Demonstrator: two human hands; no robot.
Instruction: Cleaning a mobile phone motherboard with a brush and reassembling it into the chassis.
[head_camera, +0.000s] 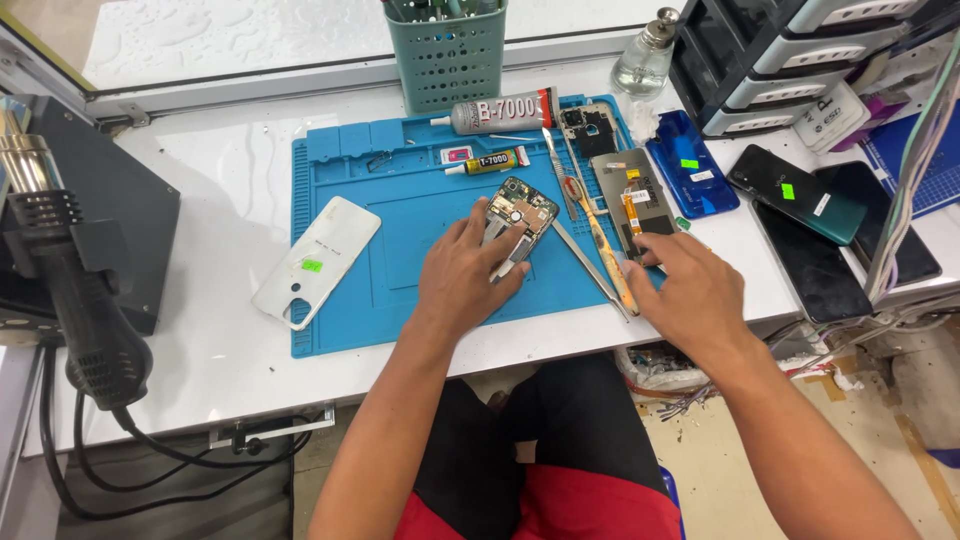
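From the head view I see my left hand (468, 272) pressed flat, fingers spread, on the opened phone (520, 213) that lies at the middle of the frame on the blue work mat (350, 315); the hand covers the phone's lower half and grips nothing that I can make out. My right hand (693, 290) rests to the right of centre, fingers loosely extended, its fingertips (648, 247) touching the lower edge of the grey screen panel (638, 196) with an orange flex strip (whether it pinches the panel I cannot tell). Between the two hands lie metal tweezers (588, 264) and an orange-handled tool (606, 250), both slanting down to the right. Left of the mat a white back cover (318, 260) lies on the white surface (200, 370). In the upper middle of the frame stand a green basket (448, 58) and, just below it, a grey glue tube (500, 112). A black heat gun (70, 280) hangs at the far left.
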